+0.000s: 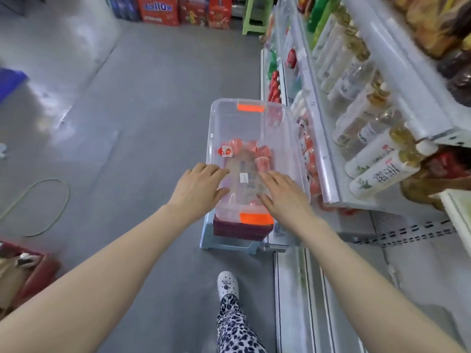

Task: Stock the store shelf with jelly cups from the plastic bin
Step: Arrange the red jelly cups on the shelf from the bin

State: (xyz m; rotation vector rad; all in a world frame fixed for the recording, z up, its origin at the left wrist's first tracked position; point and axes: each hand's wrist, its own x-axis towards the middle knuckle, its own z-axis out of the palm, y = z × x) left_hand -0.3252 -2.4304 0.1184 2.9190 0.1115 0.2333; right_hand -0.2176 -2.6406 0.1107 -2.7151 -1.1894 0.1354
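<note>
White shoe (227, 284) and patterned trouser leg at bottom centre; above them both bare forearms reach forward to the plastic bin (215, 123), which stands on a pale blue stool (226, 244) beside the store shelf (328, 161). Left hand (201, 184) and right hand (283, 193) lie flat over the bin's near end, fingers straight, slightly apart, gripping nothing. Jelly cups (254, 151) sit inside the bin just beyond the fingertips, nearer the right hand. Bin's long axis runs away from the person, parallel to the shelf; whether a lid covers it cannot be told
</note>
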